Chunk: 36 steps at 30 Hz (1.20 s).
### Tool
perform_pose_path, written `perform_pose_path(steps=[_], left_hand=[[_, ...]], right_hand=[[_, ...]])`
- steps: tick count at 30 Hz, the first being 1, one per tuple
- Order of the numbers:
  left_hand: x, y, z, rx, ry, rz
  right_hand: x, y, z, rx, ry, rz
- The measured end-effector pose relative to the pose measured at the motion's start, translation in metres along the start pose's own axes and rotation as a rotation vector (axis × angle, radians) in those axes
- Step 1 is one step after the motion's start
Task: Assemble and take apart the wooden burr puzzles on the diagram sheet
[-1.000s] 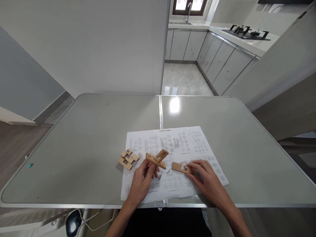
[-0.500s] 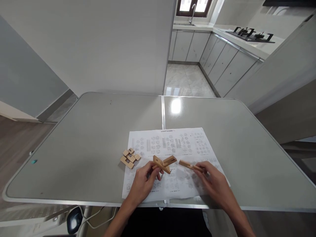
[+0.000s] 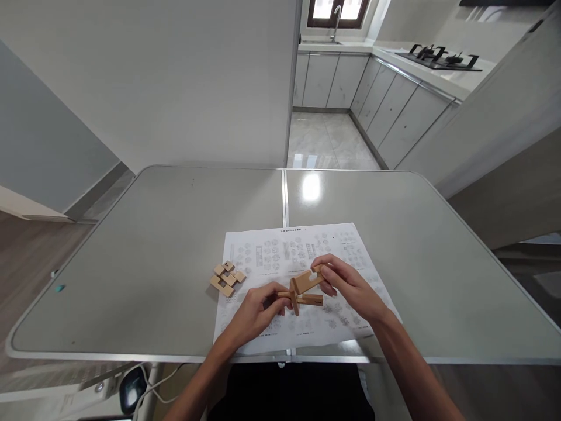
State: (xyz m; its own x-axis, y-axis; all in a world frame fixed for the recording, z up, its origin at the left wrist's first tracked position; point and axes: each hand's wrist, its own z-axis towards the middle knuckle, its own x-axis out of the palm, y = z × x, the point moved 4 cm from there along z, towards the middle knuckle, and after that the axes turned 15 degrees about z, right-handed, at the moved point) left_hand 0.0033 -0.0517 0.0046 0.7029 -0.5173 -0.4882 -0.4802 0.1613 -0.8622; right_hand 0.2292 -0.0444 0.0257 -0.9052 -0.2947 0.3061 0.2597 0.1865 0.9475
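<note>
Grey bench point(image 3: 109, 257) has a pale metal rim and a central seam. Small teal object point(image 3: 60, 288) lies at its left end. Below the near left edge: dark rounded object point(image 3: 132, 390), white cable point(image 3: 151, 387) beside it. Far right: pale cabinets point(image 3: 321, 80), curved faucet point(image 3: 336, 24), dark-framed window point(image 3: 323, 9), black hob point(image 3: 432, 61).

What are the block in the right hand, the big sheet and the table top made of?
Block: probably wood, smooth-looking and unpainted, because it's tan-brown.
Sheet: looks like matte paper, white and thin, with printed pictures.
Table top: hard to tell, maybe coated board; its glossy grey surface shows a bright reflection.
</note>
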Motion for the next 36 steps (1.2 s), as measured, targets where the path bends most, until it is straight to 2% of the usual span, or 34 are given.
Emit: perform_pose_path(steps=[4,9,13,17,28,36], left_hand=[[0.002,0.005,-0.002,-0.004,-0.005,0.062],[0.004,0.009,-0.004,0.018,-0.002,0.117],[0.004,0.008,-0.004,0.044,-0.003,0.150],[0.003,0.006,-0.004,0.049,0.003,0.180],[0.005,0.010,-0.005,0.049,-0.005,0.151],[0.002,0.011,-0.005,0.010,-0.028,0.021]], right_hand=[[0.011,-0.004,0.023,0.069,0.137,0.032],[0.023,0.001,0.038,0.106,0.295,-0.135],[0.025,0.005,0.043,0.134,0.354,-0.275],[0.024,0.006,0.048,0.188,0.415,-0.315],[0.016,-0.018,0.048,0.281,0.393,-0.367],[0.017,-0.018,0.047,0.298,0.374,-0.321]])
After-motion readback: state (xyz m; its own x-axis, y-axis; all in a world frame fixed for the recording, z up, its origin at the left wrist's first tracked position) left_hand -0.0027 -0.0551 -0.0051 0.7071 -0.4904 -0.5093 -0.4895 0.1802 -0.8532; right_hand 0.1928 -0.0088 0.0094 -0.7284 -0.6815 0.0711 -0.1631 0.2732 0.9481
